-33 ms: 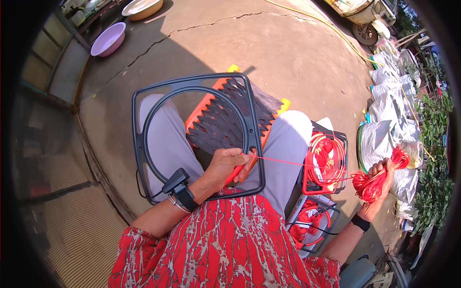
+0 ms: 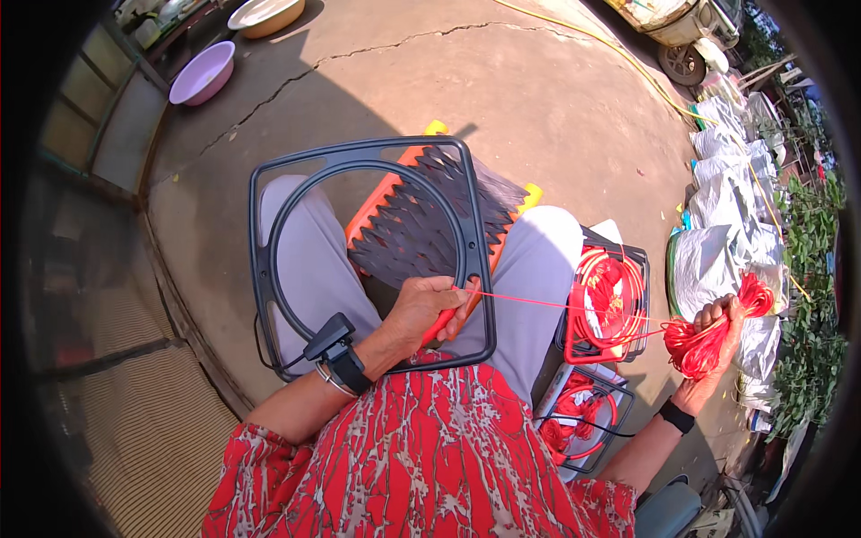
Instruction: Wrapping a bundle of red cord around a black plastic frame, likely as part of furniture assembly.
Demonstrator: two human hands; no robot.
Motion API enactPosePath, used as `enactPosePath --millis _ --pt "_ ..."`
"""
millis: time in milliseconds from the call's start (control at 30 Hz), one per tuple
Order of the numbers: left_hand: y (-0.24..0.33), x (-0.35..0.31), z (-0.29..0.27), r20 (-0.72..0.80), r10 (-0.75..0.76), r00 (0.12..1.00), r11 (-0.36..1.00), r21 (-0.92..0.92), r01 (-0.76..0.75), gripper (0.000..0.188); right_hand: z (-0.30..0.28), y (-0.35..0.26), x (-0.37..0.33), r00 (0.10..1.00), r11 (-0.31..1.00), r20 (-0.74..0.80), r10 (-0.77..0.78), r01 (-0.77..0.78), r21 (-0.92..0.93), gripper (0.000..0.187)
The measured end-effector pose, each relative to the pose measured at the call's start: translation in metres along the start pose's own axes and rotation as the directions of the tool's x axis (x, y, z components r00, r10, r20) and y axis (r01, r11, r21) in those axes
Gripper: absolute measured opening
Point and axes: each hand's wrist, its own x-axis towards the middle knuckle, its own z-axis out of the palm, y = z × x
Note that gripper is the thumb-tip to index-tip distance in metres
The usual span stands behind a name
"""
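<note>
Across my lap lies a black plastic frame point(image 2: 363, 143), square outside with a round ring inside. My left hand point(image 2: 417, 314) is closed at its lower right part, pinching a red wrapped section point(image 2: 439, 328) there. From those fingers a thin red cord point(image 2: 529, 300) runs taut to the right. Out at the far right, my right hand point(image 2: 713, 345) is wrapped around a bundle of red cord point(image 2: 698, 348), held up off the ground. Its fingers are partly covered by the loops.
Beyond my knees sits a low folding stool point(image 2: 417, 220) with orange sides and dark webbing. Right of my leg, one holder of red cord point(image 2: 619, 305) stands behind another point(image 2: 574, 417). White sacks point(image 2: 713, 260) line the right; purple point(image 2: 203, 75) and orange point(image 2: 266, 20) basins stand far left.
My right hand and the cord bundle have shifted slightly to the right. My left hand and the black frame look almost unmoved.
</note>
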Motion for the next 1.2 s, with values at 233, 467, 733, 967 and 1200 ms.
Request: enactPosePath --millis 233,467,733,967,1200 --pt "-0.006 0.000 0.016 -0.119 0.162 0.980 0.930 0.350 -0.112 0.023 0.038 -0.061 -0.016 0.898 0.967 0.400 -0.186 0.096 0.234 0.017" --pt "-0.033 0.021 0.011 -0.073 0.389 0.918 0.644 0.734 -0.215 0.036 0.100 -0.091 -0.040 0.782 0.923 0.551 -0.291 0.077 0.377 0.019" --pt "-0.043 0.026 0.008 0.049 0.620 0.783 0.460 0.786 -0.414 0.040 0.192 -0.062 -0.041 0.565 0.923 0.755 -0.333 0.029 0.385 0.027" --pt "-0.034 0.018 0.021 0.044 0.527 0.849 0.590 0.700 -0.402 0.040 0.289 0.043 -0.071 0.520 0.767 0.820 -0.241 0.619 -0.167 0.033" --pt "-0.039 0.016 0.015 -0.086 0.380 0.921 0.761 0.594 -0.259 0.033 0.311 0.188 -0.072 -0.118 0.397 0.988 -0.100 0.906 0.149 0.030"
